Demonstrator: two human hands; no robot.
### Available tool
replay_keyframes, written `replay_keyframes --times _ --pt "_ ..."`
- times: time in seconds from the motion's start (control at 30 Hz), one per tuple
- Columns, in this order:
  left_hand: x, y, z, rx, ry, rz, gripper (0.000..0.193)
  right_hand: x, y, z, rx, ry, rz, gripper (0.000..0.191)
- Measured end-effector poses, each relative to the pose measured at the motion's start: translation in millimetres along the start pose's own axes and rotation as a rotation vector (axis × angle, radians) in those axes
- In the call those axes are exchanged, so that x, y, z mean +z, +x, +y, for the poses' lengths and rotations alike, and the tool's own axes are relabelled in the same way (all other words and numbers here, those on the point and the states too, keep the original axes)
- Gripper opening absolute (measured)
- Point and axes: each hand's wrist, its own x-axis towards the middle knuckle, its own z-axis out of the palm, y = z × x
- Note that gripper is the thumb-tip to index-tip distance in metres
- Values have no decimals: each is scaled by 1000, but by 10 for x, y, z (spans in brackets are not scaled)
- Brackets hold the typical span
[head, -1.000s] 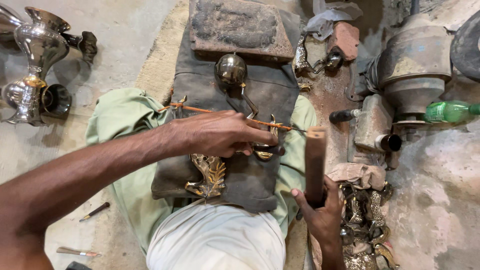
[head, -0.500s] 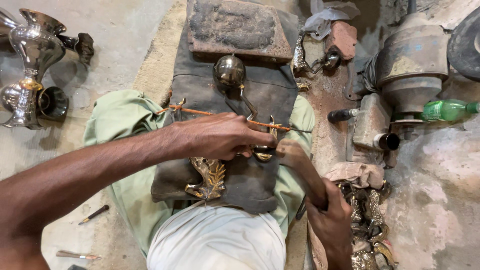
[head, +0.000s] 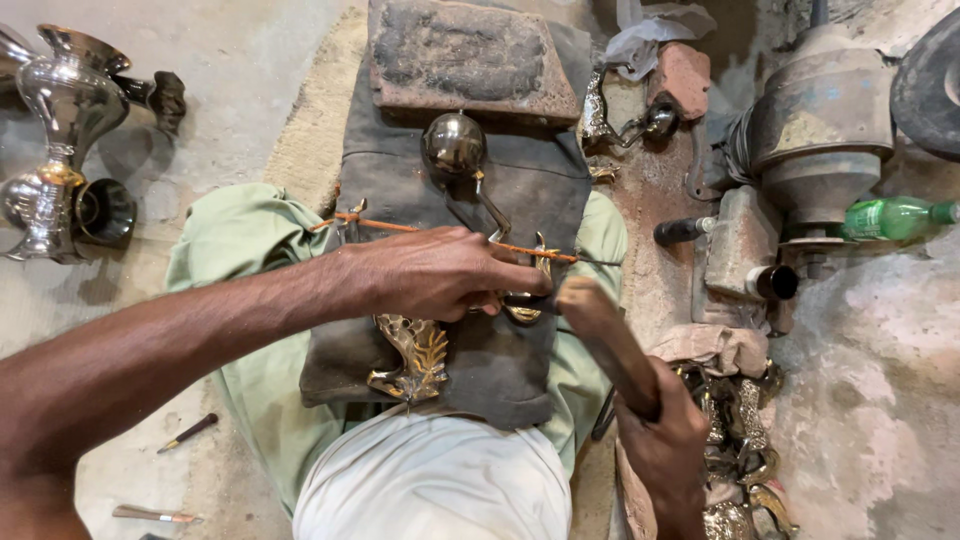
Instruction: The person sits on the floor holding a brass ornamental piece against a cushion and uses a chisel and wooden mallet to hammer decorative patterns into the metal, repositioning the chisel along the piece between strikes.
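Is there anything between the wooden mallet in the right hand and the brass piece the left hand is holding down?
Nothing visible. The wooden mallet head sits just right of the brass piece, beside the left hand fingertips.

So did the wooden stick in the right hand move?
Yes. The wooden stick swung from upright down and left, toward the left hand, away from the green bottle.
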Motion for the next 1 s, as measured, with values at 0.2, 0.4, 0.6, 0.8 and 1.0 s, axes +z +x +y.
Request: replay_keyframes --times 0.2,0.4,0.6,0.8,1.0 --pt "-47 20 23 -65 -14 -64 60 15 36 135 144 54 -65 48" --pt "-35 29 27 -14 18 -35 56 14 87 78 -48 185 9 30" --pt "1 25 -12 9 -30 -14 50 -26 159 48 67 255 -2 28" --pt "-21 38 -19 50 -54 20 51 26 231 137 68 264 62 38" --pt "-36 44 -2 32 -50 -8 50 95 285 131 -31 149 104 26"
